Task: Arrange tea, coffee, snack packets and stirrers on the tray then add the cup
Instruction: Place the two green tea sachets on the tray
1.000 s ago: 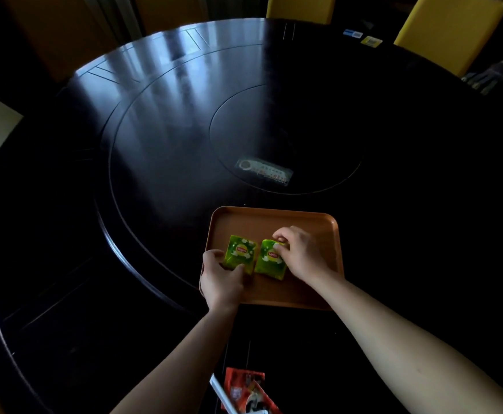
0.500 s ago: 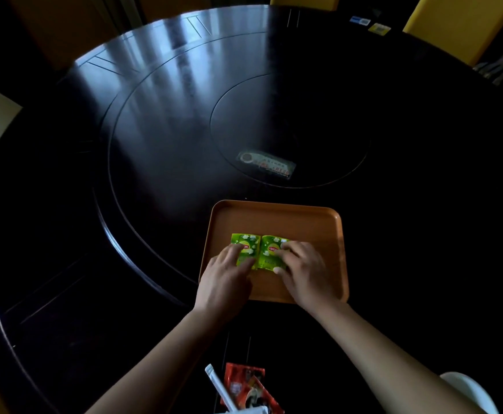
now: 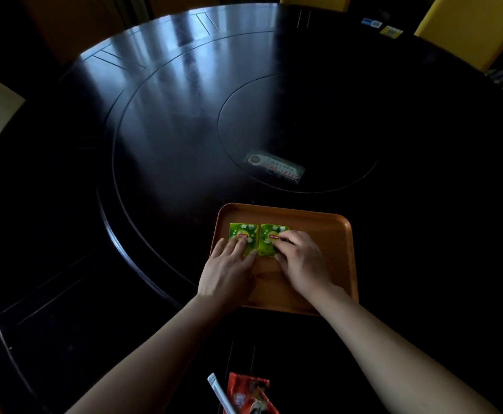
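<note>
An orange tray (image 3: 327,231) lies on the dark round table. Two green tea packets lie flat side by side on its left half: the left tea packet (image 3: 241,231) and the right tea packet (image 3: 269,239). My left hand (image 3: 229,270) rests flat with its fingertips on the left packet. My right hand (image 3: 302,259) presses its fingers on the right packet. Neither hand grips anything. Near the bottom edge lie a red coffee packet (image 3: 245,389) and a white wrapped stirrer (image 3: 220,394). No cup shows.
The round table (image 3: 169,130) has a turntable in the middle bearing a small printed label (image 3: 274,167). Yellow chairs (image 3: 465,25) stand at the far right, with two small cards (image 3: 380,26) on the table by them.
The two tea packets went from held tilted to lying flat on the tray. Both hands opened out and now press on them with flat fingers.
</note>
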Demonstrator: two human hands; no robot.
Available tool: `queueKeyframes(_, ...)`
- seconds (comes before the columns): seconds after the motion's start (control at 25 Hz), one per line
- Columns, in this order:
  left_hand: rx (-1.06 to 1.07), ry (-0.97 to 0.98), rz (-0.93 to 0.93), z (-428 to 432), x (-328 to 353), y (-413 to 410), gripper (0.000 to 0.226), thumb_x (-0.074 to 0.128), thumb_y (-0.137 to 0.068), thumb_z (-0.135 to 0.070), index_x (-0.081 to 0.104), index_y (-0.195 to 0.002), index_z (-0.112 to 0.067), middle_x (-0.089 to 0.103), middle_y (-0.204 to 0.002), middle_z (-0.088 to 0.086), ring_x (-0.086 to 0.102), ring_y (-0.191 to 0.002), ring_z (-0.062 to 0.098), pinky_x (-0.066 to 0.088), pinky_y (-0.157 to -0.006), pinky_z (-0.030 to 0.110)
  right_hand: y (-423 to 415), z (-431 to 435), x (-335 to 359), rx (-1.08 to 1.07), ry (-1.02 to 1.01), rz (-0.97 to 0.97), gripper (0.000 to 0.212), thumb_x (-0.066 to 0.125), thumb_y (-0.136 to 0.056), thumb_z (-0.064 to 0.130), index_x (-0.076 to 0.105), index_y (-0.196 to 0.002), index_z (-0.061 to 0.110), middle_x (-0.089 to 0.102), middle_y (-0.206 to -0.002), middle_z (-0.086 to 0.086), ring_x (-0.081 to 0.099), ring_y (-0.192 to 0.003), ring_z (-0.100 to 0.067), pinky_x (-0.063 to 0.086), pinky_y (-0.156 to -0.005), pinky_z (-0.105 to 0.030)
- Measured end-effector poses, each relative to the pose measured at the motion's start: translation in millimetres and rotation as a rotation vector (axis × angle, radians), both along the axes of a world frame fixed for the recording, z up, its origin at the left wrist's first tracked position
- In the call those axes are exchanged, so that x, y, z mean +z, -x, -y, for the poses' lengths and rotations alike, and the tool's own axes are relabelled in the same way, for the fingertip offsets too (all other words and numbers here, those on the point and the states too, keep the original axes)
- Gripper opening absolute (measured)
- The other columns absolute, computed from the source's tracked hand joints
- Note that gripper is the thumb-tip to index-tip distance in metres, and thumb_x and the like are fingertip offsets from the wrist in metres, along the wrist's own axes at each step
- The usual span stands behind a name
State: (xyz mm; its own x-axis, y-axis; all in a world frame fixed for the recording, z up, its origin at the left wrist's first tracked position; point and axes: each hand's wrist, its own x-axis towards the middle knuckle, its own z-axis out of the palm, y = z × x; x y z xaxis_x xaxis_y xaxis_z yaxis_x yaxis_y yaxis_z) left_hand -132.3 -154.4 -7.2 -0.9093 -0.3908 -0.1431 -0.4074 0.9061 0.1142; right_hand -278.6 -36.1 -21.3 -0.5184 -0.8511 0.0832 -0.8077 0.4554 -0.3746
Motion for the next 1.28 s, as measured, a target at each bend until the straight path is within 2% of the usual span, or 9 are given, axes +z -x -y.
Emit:
queueKeyframes(0.32,0.016,-0.031,-0.025,31,-6,6,0.05,0.059,-0.084,-0.043,0.059,-0.129,-0.021,0.044,-0.152,0.015,0.038,-0.144,0.032,0.022,-0.12,0.047,11,25,-2,-0.023,0.003,-0.013,0.033,0.074,-0.078,0.008,0.072,-0.111,0.009,0.066,-0.116,-0.011,0.055,-0.107,-0.035,0.051,-0.088,-0.047)
queueKeyframes(0.56,0.05,-0.035,-0.09,33,-5,1,0.061,0.03,-0.08,-0.043,0.059,-0.127,-0.016,0.049,-0.149,0.011,0.041,-0.142,0.03,0.026,-0.118,0.051,10,29,-1,-0.043,0.018,-0.01,0.037,0.071,-0.084,0.017,0.066,-0.121,0.015,0.062,-0.121,-0.008,0.052,-0.109,-0.031,0.049,-0.089,-0.045)
queueKeyframes(0.68,0.03,-0.022,-0.1,35,-7,-3,0.056,0.038,-0.081,-0.041,0.06,-0.126,-0.015,0.055,-0.142,0.013,0.046,-0.138,0.031,0.029,-0.117,0.052,10,29,-3,-0.062,0.012,-0.027,0.039,0.071,-0.085,0.025,0.065,-0.123,0.017,0.061,-0.12,-0.008,0.052,-0.108,-0.03,0.049,-0.086,-0.044)
queueKeyframes(0.84,0.008,-0.017,-0.077,38,-10,-1,0.053,0.062,-0.084,-0.038,0.059,-0.131,-0.015,0.053,-0.143,0.014,0.045,-0.139,0.032,0.028,-0.117,0.055,8,28,-6,-0.053,-0.014,-0.055,0.033,0.07,-0.085,0.028,0.069,-0.116,0.018,0.062,-0.118,-0.008,0.054,-0.105,-0.031,0.049,-0.082,-0.043)
queueKeyframes(1.0,0.009,-0.012,-0.058,35,-11,3,0.058,0.064,-0.084,-0.037,0.056,-0.136,-0.014,0.049,-0.148,0.015,0.041,-0.141,0.033,0.024,-0.118,0.053,6,29,-6,-0.061,-0.026,-0.056,0.032,0.07,-0.085,0.027,0.069,-0.116,0.02,0.062,-0.119,-0.007,0.053,-0.107,-0.031,0.047,-0.084,-0.042)
queueKeyframes(1.28,0.016,0.007,-0.07,36,-9,4,0.053,0.069,-0.078,-0.035,0.063,-0.126,-0.014,0.057,-0.138,0.015,0.05,-0.132,0.034,0.035,-0.114,0.054,8,31,-5,-0.073,-0.029,-0.052,0.033,0.071,-0.084,0.024,0.068,-0.116,0.017,0.062,-0.119,-0.008,0.053,-0.107,-0.031,0.047,-0.085,-0.043)
